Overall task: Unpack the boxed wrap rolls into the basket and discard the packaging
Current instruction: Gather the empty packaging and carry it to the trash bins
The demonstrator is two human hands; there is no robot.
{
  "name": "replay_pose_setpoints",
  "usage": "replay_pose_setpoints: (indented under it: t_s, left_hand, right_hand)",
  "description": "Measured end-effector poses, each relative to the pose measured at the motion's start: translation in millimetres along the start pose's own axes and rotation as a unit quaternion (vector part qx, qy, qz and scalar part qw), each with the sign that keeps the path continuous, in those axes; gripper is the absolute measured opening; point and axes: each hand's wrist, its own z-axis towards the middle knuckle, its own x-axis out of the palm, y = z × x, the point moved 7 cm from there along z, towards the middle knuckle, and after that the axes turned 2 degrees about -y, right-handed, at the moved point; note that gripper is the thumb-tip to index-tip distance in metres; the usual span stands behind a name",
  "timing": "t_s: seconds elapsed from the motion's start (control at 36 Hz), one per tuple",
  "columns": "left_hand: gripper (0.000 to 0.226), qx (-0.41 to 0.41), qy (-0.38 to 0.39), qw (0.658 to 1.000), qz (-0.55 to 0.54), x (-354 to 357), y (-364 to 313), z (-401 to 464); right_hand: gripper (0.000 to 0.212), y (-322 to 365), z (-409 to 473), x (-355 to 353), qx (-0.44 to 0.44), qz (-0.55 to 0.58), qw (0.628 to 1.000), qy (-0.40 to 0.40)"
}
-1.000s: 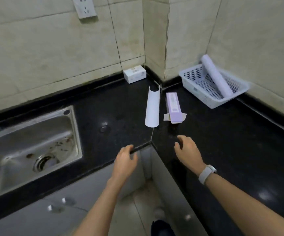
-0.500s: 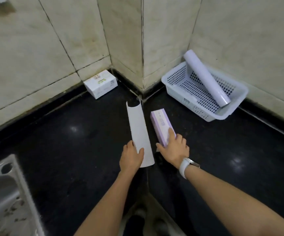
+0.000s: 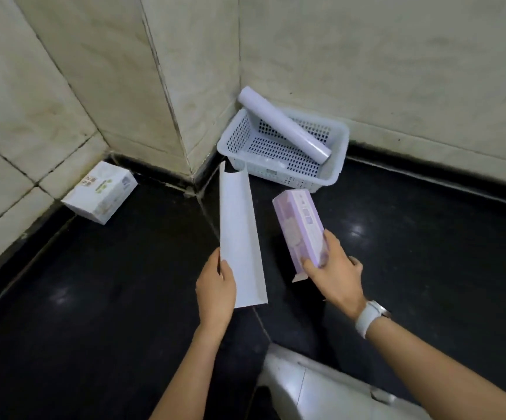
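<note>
- Sitting in the counter's (image 3: 427,253) back corner, white basket (image 3: 335,172) already with one bare roll (image 3: 282,124) leaning on its rim.
- Pinched at its near edge by left hand (image 3: 215,286): white liner (image 3: 239,234), probably waste.
- Clasped by right hand (image 3: 333,268), fingers curled round near end: purple box (image 3: 301,228), flap open, contents unseen; likely discarding next.
</note>
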Motion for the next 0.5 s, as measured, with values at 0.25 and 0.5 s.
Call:
replay_pose_setpoints:
  t_s: [0.25, 0.5]
  left_hand:
    - [0.038, 0.181, 0.201, 0.961, 0.049, 122, -73, -97]
    - [0.038, 0.294, 0.423, 0.852, 0.095, 262, -95, -328]
  right_hand:
    - [0.068, -141, -121, -111, 0.155, 0.149, 0.963, -0.162]
    - [0.065, -321, -362, -171, 0.344, 0.208, 0.856, -0.325]
